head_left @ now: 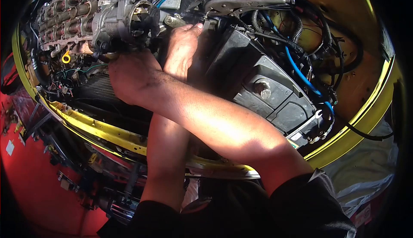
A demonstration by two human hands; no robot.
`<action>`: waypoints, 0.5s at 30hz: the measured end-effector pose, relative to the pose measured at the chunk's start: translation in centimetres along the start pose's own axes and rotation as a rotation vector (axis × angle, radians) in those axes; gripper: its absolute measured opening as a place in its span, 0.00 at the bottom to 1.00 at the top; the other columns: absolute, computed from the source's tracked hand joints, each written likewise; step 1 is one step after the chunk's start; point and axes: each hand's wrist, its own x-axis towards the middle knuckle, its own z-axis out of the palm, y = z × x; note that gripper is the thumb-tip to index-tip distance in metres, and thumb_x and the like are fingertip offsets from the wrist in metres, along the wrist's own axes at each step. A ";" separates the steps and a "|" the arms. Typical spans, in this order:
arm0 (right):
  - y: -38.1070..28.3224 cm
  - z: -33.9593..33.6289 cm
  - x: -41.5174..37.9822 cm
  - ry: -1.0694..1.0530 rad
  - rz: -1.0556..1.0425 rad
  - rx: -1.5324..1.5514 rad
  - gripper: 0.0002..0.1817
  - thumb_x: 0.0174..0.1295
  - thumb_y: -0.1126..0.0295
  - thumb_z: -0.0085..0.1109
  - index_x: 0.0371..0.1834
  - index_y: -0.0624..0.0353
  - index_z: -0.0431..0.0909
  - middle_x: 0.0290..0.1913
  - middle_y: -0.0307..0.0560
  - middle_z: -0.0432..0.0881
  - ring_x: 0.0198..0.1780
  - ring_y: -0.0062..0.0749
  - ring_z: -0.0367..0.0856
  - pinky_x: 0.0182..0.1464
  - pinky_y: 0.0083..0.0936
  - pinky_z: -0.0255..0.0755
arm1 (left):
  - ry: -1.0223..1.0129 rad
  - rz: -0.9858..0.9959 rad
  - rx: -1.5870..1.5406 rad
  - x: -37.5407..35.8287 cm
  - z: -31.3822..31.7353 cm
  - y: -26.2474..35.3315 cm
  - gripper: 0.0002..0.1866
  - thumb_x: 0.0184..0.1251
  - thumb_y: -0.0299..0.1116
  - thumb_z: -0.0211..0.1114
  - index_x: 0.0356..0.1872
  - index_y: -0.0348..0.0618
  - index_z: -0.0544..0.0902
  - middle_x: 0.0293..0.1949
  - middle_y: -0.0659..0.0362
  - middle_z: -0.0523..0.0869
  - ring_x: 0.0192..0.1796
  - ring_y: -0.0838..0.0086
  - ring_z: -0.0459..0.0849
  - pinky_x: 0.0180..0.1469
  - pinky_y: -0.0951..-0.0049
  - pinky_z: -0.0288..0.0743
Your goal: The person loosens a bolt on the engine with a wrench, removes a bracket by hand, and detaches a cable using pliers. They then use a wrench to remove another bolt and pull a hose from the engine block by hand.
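Note:
My arms cross over an open engine bay. My left hand [183,44] reaches up the middle, its fingertips curled on a small metal fitting [174,20] just below the handles of locking pliers [247,3]. My right arm lies across the left one. My right hand [127,76] sits under the grey engine housing [118,20], and its fingers are hidden behind that part. A black battery [269,89] lies just right of my left hand.
The exposed cylinder head [64,20] runs along the upper left, with a yellow dipstick ring [66,58] below it. A blue hose [301,74] and black cables cross the battery. The yellow body edge [99,128] frames the bay. A red floor [30,186] lies at lower left.

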 end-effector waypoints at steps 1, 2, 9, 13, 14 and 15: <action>-0.1 -0.2 0.0 -0.008 0.003 0.001 0.13 0.61 0.69 0.53 0.43 0.59 0.85 0.46 0.51 0.88 0.50 0.42 0.88 0.53 0.41 0.79 | 0.024 -0.005 0.018 0.3 0.0 -0.2 0.11 0.75 0.38 0.65 0.37 0.42 0.84 0.31 0.66 0.81 0.34 0.80 0.70 0.40 0.75 0.66; -0.1 -0.3 -0.1 -0.014 0.003 0.002 0.13 0.61 0.69 0.53 0.43 0.59 0.85 0.45 0.51 0.88 0.50 0.42 0.88 0.54 0.41 0.79 | 0.050 -0.008 0.037 0.5 0.0 -0.3 0.10 0.75 0.38 0.65 0.38 0.42 0.84 0.32 0.65 0.81 0.34 0.80 0.70 0.40 0.74 0.66; 0.0 0.0 -0.3 0.056 -0.013 0.008 0.12 0.60 0.69 0.54 0.42 0.61 0.85 0.45 0.53 0.88 0.49 0.44 0.88 0.51 0.40 0.81 | 0.000 0.020 0.060 -0.9 0.2 0.8 0.12 0.75 0.38 0.63 0.41 0.38 0.84 0.35 0.62 0.82 0.40 0.76 0.73 0.48 0.69 0.68; 0.0 -0.5 -0.4 0.008 -0.005 0.018 0.13 0.60 0.69 0.54 0.42 0.62 0.84 0.46 0.54 0.88 0.49 0.44 0.88 0.51 0.40 0.81 | -0.023 -0.014 0.029 0.6 -0.3 -0.4 0.11 0.74 0.37 0.65 0.40 0.39 0.84 0.36 0.62 0.83 0.40 0.76 0.72 0.47 0.69 0.68; 0.0 -0.6 -0.4 0.008 -0.008 0.022 0.13 0.60 0.69 0.54 0.43 0.62 0.84 0.46 0.54 0.87 0.49 0.44 0.88 0.51 0.40 0.81 | -0.009 -0.036 0.001 0.7 -0.2 -0.4 0.11 0.73 0.37 0.66 0.39 0.39 0.85 0.35 0.62 0.83 0.40 0.77 0.72 0.46 0.70 0.68; 0.0 -0.5 -0.4 0.013 0.001 0.025 0.13 0.60 0.69 0.54 0.43 0.62 0.84 0.46 0.55 0.87 0.50 0.44 0.87 0.52 0.40 0.80 | 0.003 -0.059 -0.025 0.8 -0.3 -0.4 0.10 0.72 0.37 0.67 0.39 0.39 0.85 0.35 0.62 0.83 0.40 0.77 0.72 0.46 0.71 0.68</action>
